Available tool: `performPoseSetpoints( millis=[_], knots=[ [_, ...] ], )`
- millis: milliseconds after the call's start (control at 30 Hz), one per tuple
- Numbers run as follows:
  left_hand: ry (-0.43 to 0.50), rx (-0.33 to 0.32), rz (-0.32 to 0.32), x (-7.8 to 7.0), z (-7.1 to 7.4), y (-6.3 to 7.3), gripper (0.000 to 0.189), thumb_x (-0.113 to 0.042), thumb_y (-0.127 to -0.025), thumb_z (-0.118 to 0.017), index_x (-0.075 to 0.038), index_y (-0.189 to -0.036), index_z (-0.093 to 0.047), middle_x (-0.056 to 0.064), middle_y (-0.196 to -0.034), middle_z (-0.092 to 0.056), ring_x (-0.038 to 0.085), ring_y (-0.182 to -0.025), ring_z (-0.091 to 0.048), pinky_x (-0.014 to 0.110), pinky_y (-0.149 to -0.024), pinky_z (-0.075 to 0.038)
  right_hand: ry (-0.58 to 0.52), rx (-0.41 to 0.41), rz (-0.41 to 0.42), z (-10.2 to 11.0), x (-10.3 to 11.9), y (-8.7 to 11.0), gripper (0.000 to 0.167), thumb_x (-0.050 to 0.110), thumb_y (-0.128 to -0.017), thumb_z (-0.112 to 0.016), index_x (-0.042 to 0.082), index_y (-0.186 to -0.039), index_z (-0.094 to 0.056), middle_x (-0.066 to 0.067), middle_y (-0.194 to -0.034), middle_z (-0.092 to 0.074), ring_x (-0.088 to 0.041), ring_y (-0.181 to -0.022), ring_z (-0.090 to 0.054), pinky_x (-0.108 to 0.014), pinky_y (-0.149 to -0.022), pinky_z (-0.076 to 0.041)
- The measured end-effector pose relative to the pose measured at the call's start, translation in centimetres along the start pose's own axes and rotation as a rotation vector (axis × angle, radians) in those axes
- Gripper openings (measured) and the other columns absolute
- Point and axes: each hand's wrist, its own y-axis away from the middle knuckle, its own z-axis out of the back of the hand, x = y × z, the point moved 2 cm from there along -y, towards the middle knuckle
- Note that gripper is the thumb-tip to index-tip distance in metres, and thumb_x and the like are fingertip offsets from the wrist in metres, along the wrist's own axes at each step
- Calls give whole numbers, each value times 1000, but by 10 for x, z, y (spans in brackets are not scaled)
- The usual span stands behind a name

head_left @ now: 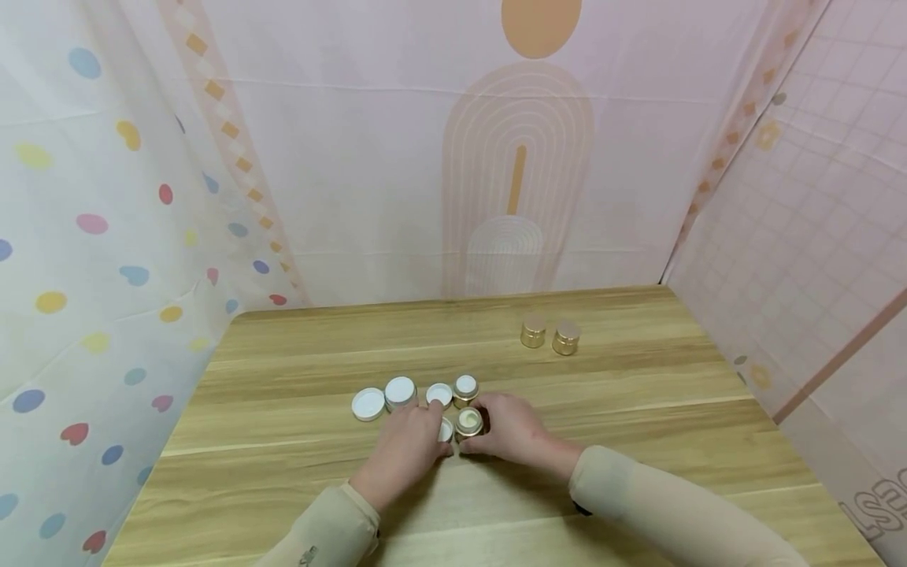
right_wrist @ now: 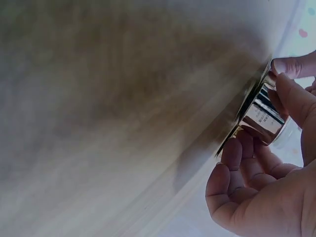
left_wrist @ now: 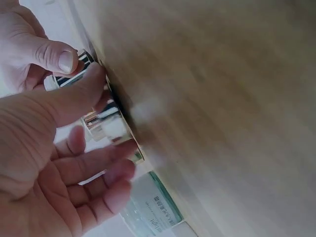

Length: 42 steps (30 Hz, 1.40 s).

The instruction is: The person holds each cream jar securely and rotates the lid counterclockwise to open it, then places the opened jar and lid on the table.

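Observation:
On the wooden table stands a small gold cream jar (head_left: 468,423) without its lid, pale cream showing inside. My right hand (head_left: 512,429) grips this jar from the right, thumb at the near side and fingers behind. In the right wrist view the shiny gold jar (right_wrist: 264,116) bears small printed text. Just left of it, my left hand (head_left: 407,445) holds an upturned gold lid (head_left: 446,430) with a white inside between thumb and fingers. Behind these are another upturned lid (head_left: 439,394) and a second gold jar (head_left: 466,384) topped by a white disc.
Left of the hands lie a larger white lid (head_left: 368,404) and a wider jar (head_left: 400,392), whose greenish printed side (left_wrist: 153,207) shows in the left wrist view. Two closed gold jars (head_left: 533,333) stand farther back. Patterned curtains (head_left: 368,173) surround the wooden table (head_left: 298,354).

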Motion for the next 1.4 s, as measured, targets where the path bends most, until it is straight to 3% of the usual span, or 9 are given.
performPoseSetpoints(
  millis=[267,400,533,667,867,1033,1100,1267,1400],
  knots=[
    [-48,-62,14,0,6,3,58,-45,-68,-98,-7,-87,-58,6,-67,-67,25,-69,-62,37,-60,-52,-34,64,-36,8,-8,6,56,32,-72,-99,10,-115,-72,-1,-103,-74,-17,-94,-67,-39,-85,-58],
    [-74,-81,2,-3,17,11,60,-52,-73,-94,-4,-92,-63,8,-73,-71,28,-78,-68,40,-67,-56,-89,64,-174,31,-28,6,54,25,-86,-88,2,-130,-69,-11,-117,-76,-24,-106,-72,-45,-97,-61],
    [-56,-94,-15,-6,29,18,59,-53,-78,-91,-6,-102,-66,8,-79,-76,30,-86,-71,44,-75,-58,-174,-42,-329,55,-57,-8,60,30,-97,-78,-3,-143,-60,-24,-137,-69,-39,-121,-70,-52,-104,-59],
    [-7,-40,-49,-11,37,25,52,-54,-82,-87,-11,-95,-60,1,-71,-69,27,-79,-67,42,-69,-54,-227,-108,-419,64,-80,-27,67,33,-98,-73,-7,-147,-53,-31,-146,-62,-47,-132,-64,-58,-110,-54],
    [152,48,-92,-20,41,33,47,-52,-84,-87,-16,-87,-57,-8,-67,-58,17,-66,-55,35,-59,-46,-318,-142,-514,60,-94,-53,69,29,-95,-74,-11,-144,-47,-28,-126,-66,-34,-105,-65,-49,-97,-58],
    [179,81,-112,-23,38,35,47,-52,-83,-88,-16,-88,-59,-8,-67,-57,17,-65,-56,34,-59,-45,-307,-169,-592,58,-100,-73,84,26,-99,-72,-15,-157,-27,-36,-149,-51,-41,-132,-57,-52,-113,-53],
    [184,98,-121,-25,36,36,46,-51,-82,-88,-16,-89,-59,-8,-68,-58,17,-66,-58,35,-59,-46,-274,-188,-611,59,-102,-78,84,24,-99,-73,-13,-159,-27,-35,-155,-48,-42,-139,-54,-52,-117,-50],
    [189,116,-143,-27,32,37,45,-50,-82,-88,-15,-91,-61,-7,-72,-61,16,-69,-61,36,-62,-50,-250,-226,-606,60,-99,-81,72,22,-97,-75,-9,-151,-41,-31,-148,-57,-41,-135,-59,-52,-112,-53],
    [193,111,-153,-26,31,36,45,-50,-83,-88,-15,-91,-61,-7,-72,-62,15,-69,-61,35,-63,-49,-263,-244,-522,56,-95,-74,63,25,-92,-77,-5,-142,-53,-24,-135,-66,-36,-124,-66,-48,-105,-57]
  ],
)
